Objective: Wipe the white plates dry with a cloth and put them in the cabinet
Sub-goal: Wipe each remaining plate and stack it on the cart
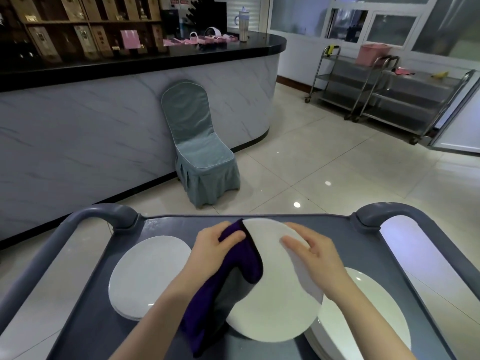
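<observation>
Left fingers (222, 226) gripping cloth (250, 261), plate (275, 307) edge covered

**Dim indoor view, bowed at the edges**

Cool daylight is coming through the windows (389, 27) at upper right. Small ceiling-light spots are glinting on the glossy floor (337, 203) and on the white plate (363, 320) at lower right. The shelves (78, 27) at upper left are sitting in deep shadow. Straight lines are bowing near the edges, and detail is looking soft.

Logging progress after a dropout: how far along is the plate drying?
Done: unclear; plates sit in a left stack and a right stack on the cart, with nothing showing which are dry. In hand: the left hand grips the cloth against a plate the right hand holds. Left: both stacks to put away; no cabinet is in view.
</observation>
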Available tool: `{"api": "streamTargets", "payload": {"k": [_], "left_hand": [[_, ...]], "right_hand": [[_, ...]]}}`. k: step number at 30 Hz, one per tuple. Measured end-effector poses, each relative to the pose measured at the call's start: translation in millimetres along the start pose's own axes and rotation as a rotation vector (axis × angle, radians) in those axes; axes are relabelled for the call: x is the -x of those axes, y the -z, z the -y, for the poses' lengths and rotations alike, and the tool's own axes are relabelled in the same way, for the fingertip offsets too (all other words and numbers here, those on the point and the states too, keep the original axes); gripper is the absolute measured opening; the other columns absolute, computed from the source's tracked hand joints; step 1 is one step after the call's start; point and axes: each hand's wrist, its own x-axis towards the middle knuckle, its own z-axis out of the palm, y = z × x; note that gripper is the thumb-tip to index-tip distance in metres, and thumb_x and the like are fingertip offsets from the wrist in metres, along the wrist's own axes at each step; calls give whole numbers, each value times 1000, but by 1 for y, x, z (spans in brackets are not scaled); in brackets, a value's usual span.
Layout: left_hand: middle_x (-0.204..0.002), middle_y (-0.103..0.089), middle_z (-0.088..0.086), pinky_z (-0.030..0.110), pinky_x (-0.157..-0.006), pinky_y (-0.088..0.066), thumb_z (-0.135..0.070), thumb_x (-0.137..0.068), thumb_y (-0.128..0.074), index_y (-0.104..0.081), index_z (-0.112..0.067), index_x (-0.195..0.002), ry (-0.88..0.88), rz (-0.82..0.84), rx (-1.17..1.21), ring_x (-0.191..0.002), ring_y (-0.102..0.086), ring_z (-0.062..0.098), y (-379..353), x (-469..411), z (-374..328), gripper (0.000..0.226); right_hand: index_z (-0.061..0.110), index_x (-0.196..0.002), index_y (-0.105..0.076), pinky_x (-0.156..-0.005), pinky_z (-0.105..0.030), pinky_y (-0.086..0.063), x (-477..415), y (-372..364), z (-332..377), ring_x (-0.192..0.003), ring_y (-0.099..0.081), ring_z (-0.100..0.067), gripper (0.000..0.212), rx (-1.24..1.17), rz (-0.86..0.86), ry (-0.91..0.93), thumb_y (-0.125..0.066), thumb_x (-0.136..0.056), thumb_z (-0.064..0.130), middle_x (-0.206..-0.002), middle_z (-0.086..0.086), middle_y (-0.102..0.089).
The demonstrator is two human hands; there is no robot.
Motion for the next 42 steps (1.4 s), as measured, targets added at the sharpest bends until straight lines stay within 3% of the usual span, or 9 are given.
{"api": "streamTargets", "payload": {"k": [5, 14, 19, 22, 24, 30, 34, 36, 42], "left_hand": [[-75, -74, 0, 27, -63, -53, -28, -96, -61, -69, -21, -74, 309, -257, 301, -68, -67, 13, -19, 24, 22, 24], [-71, -70, -10, 11, -60, -45, -30, -89, -69, -67, -35, -71, 10, 177, -73, -65, -62, -2, 8, 4, 4, 19], [-82, -76, 2, 34, -75, -54, -29, -95, -63, -72, -17, -83, 307, -359, 366, -78, -68, 18, -19, 19, 14, 20], [-74, -71, -3, 27, -69, -51, -30, -96, -63, -69, -10, -83, 491, -588, 567, -73, -62, 16, -46, 27, 9, 24], [-75, -71, -5, 26, -67, -50, -27, -95, -64, -69, -10, -84, 502, -614, 629, -73, -63, 15, -49, 29, 7, 21], [-90, -75, 11, 41, -83, -55, -22, -96, -62, -71, -13, -86, 368, -501, 476, -84, -66, 24, -18, 20, 12, 16], [-75, -74, -4, 18, -60, -52, -21, -93, -66, -72, -29, -76, 166, -260, 226, -67, -68, 5, 4, 10, 10, 20], [-72, -73, -10, 10, -56, -47, -22, -91, -68, -71, -32, -75, 96, -113, 83, -62, -65, -2, 8, 5, 5, 19], [-83, -76, -8, 16, -64, -52, -24, -94, -64, -72, -37, -84, 122, -127, 140, -76, -70, 5, 3, 21, 13, 18]], "right_hand": [[42, -102, -75, -83, -30, -54, 11, -5, -9, -99, -72, -9, 31, -281, -238, -179, -63, -96, 14, -106, 11, -76], [31, -112, -73, -88, -15, -49, 8, -8, 0, -107, -66, 1, 25, 46, 155, -47, -63, -97, 14, -111, 21, -73], [29, -96, -78, -78, -23, -55, 1, -21, 4, -91, -72, -11, 29, -420, -360, -129, -60, -96, 7, -99, 7, -77], [37, -104, -71, -77, -22, -50, 12, -66, -1, -93, -68, -1, 26, -453, -713, -201, -53, -99, 18, -102, 16, -74], [41, -113, -61, -79, -23, -49, 22, -79, -9, -99, -65, 0, 23, -394, -765, -200, -50, -102, 25, -107, 19, -69], [38, -102, -51, -66, -23, -48, 13, -32, -22, -71, -60, -8, 20, -228, -371, -210, -64, -96, 24, -78, 11, -64], [42, -116, -58, -65, -11, -43, -9, 1, -3, -67, -57, 3, 30, 82, -62, -34, -66, -94, 23, -85, 25, -68], [40, -118, -63, -76, -8, -44, -15, 2, 4, -91, -62, 8, 26, 209, 100, 10, -62, -97, 27, -103, 30, -68], [35, -105, -74, -79, -7, -45, -8, -5, 3, -98, -65, 6, 21, 76, -4, -4, -60, -99, 22, -102, 23, -73]]}}
